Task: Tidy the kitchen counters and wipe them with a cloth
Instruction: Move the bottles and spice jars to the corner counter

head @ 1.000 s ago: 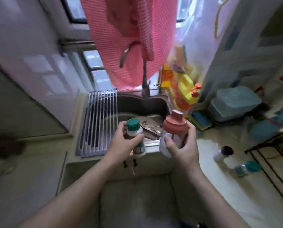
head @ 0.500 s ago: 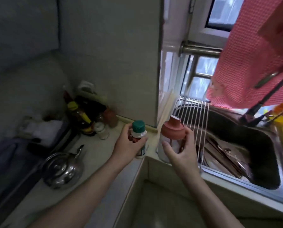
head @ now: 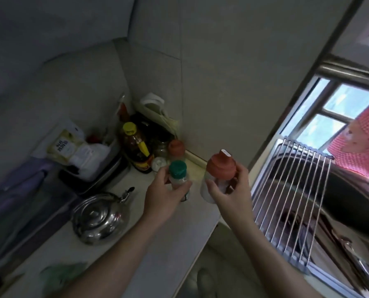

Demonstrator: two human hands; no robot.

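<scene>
Camera swings left since earlier, sink (head: 349, 196) cut off right. Contents blurry, half covered. Left hand (head: 164, 200) grips green-capped bottle (head: 177, 168), right hand (head: 231, 195) grips orange-capped whitish bottle (head: 221, 167), both over counter (head: 179, 235).

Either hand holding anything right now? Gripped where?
Left hand grips the green-capped bottle round its body, below the cap. Right hand grips the orange-lidded container round its body, just under the lid.

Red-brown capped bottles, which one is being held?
The nearer bottle, gripped in the right hand above the counter. The corner bottle stands untouched beside the yellow-capped oil bottle.
</scene>
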